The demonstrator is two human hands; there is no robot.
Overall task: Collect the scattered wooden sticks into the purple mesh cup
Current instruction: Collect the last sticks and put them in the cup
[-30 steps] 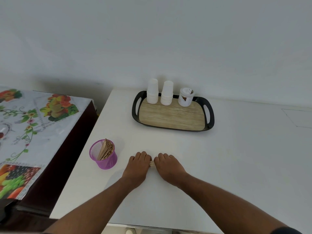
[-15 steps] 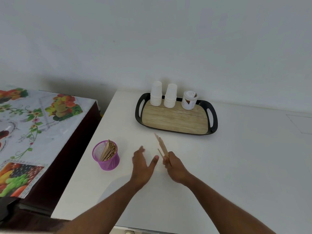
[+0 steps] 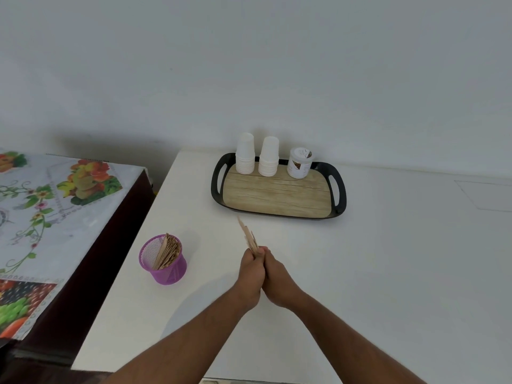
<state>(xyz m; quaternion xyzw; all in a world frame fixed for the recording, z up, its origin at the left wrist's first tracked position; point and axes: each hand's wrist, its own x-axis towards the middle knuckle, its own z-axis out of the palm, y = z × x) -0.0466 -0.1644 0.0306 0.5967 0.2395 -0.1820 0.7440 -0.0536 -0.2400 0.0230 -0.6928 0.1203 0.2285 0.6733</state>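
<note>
A bundle of wooden sticks [image 3: 248,235] pokes up and away from between my two hands, above the white table [image 3: 388,273]. My left hand [image 3: 249,273] and my right hand [image 3: 278,278] are pressed together around the bundle's lower end, both gripping it. The purple mesh cup [image 3: 163,260] stands upright to the left of my hands, a hand's width away, with several sticks [image 3: 167,250] leaning inside it.
A black tray with a wood-grain floor [image 3: 277,192] sits behind my hands, carrying two stacks of white paper cups [image 3: 256,156] and a small white jar [image 3: 299,163]. A lower table with a fruit-print cloth [image 3: 50,212] stands at the left, past the white table's edge.
My hands were flat on the table with sticks between them. The right hand lifted the bundle, then the left hand closed in beside it; both now hold the sticks upright.
</note>
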